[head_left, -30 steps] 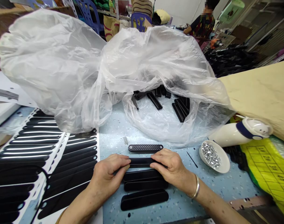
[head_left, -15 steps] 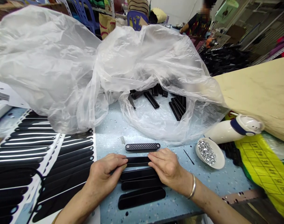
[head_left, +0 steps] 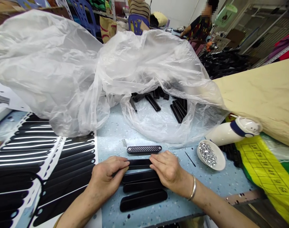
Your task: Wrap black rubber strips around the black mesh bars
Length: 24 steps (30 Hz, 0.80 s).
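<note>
On the blue table (head_left: 111, 136) we see a large translucent plastic bag (head_left: 144, 57), with black pieces (head_left: 179, 110) in its opening. Our left hand (head_left: 108, 175) and our right hand (head_left: 169, 169) are both nearly closed, thumb and fingers pinching a slim black bar (head_left: 139, 163) toward its ends, at the near side of the patterned bar (head_left: 144, 149). We judge the slim black bar light, stiff and rather slippery, so we should hold it by its edges and ends. Smallest, a thin black stick (head_left: 190, 159) lies beyond our right hand
</note>
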Each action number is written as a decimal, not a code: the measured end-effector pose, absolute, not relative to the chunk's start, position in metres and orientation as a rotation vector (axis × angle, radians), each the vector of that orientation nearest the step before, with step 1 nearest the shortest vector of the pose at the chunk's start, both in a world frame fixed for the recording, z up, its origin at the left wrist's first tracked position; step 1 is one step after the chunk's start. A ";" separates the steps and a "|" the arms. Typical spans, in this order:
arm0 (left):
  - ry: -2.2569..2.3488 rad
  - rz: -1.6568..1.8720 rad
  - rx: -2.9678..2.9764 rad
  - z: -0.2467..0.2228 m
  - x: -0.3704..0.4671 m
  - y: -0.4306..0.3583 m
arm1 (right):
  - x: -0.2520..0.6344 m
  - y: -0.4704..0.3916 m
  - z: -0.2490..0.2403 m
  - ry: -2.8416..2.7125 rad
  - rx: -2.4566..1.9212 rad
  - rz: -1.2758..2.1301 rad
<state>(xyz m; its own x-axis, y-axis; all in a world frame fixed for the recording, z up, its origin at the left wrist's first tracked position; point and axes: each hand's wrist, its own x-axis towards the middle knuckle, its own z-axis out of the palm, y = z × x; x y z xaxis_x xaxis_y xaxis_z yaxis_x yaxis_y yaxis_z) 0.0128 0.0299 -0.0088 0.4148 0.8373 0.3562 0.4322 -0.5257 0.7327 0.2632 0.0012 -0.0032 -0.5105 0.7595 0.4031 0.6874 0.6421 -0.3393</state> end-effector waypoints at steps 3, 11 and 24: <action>1.071 0.967 2.123 -0.009 0.011 0.029 | 0.262 0.000 -0.002 -2.402 -1.136 0.139; 1.061 0.971 2.174 -0.006 0.012 0.032 | 0.293 -0.012 0.006 -2.201 -1.264 0.374; 0.981 1.074 2.459 0.033 0.029 0.015 | 0.351 -0.037 -0.003 -2.150 -1.883 -0.190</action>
